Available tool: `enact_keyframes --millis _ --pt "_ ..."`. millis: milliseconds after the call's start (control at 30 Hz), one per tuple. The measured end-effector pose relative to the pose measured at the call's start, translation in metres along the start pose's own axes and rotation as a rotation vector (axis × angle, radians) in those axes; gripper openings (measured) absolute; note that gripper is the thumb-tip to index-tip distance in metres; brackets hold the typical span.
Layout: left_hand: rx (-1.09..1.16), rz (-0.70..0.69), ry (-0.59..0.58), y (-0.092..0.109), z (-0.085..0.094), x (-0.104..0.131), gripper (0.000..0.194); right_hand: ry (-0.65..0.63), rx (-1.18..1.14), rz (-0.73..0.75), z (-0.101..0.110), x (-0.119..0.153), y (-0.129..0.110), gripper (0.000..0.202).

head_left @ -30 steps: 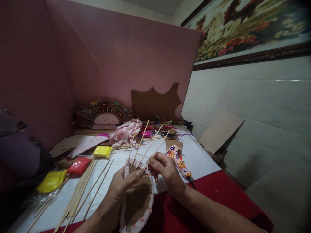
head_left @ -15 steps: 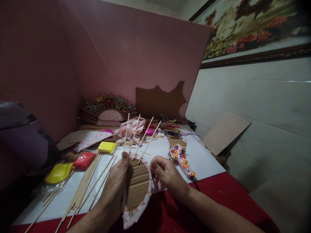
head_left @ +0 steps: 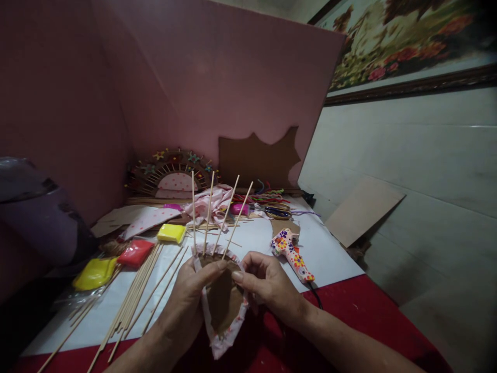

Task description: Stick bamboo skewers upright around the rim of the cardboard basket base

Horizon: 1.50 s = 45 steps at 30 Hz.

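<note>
And your cloth-edged cardboard panel (head_left: 224, 311) is sitting right between your hands: your left hand (head_left: 189, 285) is gripping its left side, your right hand (head_left: 268, 284) is pinching its right edge. Four thin sticks (head_left: 208, 213) are rising from its top, a flowered glue gun (head_left: 292, 255) lying to its right.

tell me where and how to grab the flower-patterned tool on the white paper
Probably best across its long, narrow handle, coming from the right: that part of the flower-patterned tool slants toward the near side, with the black cord at its end.
</note>
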<state>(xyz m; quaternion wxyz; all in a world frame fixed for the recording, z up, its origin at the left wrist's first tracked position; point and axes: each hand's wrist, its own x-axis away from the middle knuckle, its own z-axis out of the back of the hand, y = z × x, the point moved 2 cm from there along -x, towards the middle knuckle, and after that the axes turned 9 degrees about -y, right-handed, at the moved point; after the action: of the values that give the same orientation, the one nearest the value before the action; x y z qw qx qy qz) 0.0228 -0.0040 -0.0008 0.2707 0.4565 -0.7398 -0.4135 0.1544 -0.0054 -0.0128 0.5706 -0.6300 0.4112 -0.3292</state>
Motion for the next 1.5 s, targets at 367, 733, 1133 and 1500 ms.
enact_keyframes --millis 367,733,1133,1500 --pt "-0.056 0.005 0.090 -0.003 0.003 -0.002 0.014 -0.018 -0.010 0.010 -0.001 0.001 0.004 0.026" --pt "-0.053 0.036 0.092 -0.006 0.007 -0.004 0.019 -0.017 -0.022 0.022 -0.001 0.000 0.004 0.027" --pt "-0.007 0.044 0.125 -0.012 0.014 -0.010 0.021 -0.004 0.013 0.011 -0.002 0.000 0.002 0.029" --pt "0.113 0.007 -0.036 0.000 -0.007 -0.001 0.012 0.062 -0.016 0.057 0.004 0.000 0.000 0.028"
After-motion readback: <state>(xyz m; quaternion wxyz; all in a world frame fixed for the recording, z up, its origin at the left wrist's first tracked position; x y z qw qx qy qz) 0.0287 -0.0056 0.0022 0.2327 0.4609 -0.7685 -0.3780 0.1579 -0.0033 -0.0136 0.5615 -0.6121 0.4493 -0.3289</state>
